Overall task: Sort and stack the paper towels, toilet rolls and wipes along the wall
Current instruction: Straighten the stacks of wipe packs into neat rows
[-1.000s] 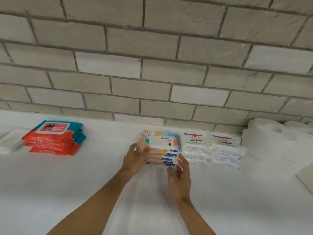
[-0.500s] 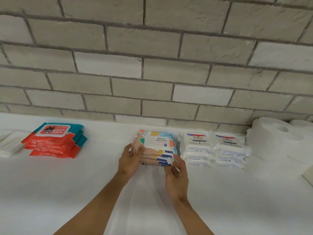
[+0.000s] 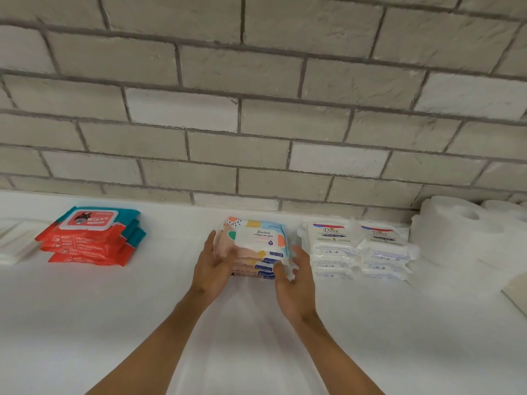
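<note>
pastel wipes stack [image 3: 258, 246] on the table [image 3: 256, 352], between red wipes [image 3: 91, 238] and dove packs [image 3: 356, 249] near the wall [image 3: 256, 124]; left hand [image 3: 212, 269] and right hand [image 3: 296, 289] flank it, fingers uncurled, against its sides.

A row of goods is laid out on the table [image 3: 114, 323] along the foot of the wall [image 3: 256, 124]. At the far left a pile of paper towels [image 3: 14, 243] is set, cut off by the frame's edge, and the left stack of wipes [image 3: 91, 238] is placed just to its right. Well apart, further right, the middle stack of wipes [image 3: 256, 243] is found, with two more stacks [image 3: 330, 249] [image 3: 382, 252] set side by side just beside it. Toilet rolls [image 3: 456, 232] are stacked at the far right, against the wall. The left hand [image 3: 214, 266] is laid against the middle stack's left side, and the right hand [image 3: 293, 283] is held at its front right corner.
</note>
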A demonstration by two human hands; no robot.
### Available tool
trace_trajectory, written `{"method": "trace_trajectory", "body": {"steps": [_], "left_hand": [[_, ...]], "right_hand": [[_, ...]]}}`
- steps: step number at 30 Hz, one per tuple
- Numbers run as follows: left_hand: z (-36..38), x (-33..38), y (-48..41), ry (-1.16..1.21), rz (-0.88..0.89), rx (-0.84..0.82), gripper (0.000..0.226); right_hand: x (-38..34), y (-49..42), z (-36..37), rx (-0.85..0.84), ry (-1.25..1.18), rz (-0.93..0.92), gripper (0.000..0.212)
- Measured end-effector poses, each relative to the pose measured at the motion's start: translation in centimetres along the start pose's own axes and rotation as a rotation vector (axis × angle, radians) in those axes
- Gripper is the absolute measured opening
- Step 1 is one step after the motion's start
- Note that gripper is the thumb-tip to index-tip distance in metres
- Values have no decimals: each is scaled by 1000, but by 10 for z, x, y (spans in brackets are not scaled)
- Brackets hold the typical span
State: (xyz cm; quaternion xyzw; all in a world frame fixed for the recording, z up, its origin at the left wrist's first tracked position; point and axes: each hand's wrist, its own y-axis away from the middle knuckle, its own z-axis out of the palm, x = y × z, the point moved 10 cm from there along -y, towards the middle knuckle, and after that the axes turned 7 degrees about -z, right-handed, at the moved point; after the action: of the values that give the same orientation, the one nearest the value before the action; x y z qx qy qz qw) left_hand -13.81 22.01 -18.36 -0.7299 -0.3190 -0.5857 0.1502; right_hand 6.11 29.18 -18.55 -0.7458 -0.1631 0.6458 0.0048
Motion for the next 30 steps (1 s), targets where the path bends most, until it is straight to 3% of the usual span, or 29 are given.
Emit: {"method": "trace_trajectory", "body": {"steps": [5, 8, 12, 16, 26, 30], "left_hand": [[1, 12, 7, 52, 93, -33, 52], [1, 8, 7, 159, 52, -58, 54], [0, 8, 11, 174, 83, -84, 29], [-2, 2, 6, 148, 93, -85, 40], [-30, -16, -2, 219, 43, 44, 21], [-47, -20, -6, 187, 57, 62, 28]], "right_hand": [[-7, -8, 21, -111, -26, -24, 57], [-3, -13, 24, -104, 24, 0, 61], [0, -20, 29, -66, 14, 66, 78], [8, -27, 32, -94, 105, 111, 68], [4, -27, 52, -215, 161, 94, 61], [0, -26, 62, -230, 163, 100, 65]]}}
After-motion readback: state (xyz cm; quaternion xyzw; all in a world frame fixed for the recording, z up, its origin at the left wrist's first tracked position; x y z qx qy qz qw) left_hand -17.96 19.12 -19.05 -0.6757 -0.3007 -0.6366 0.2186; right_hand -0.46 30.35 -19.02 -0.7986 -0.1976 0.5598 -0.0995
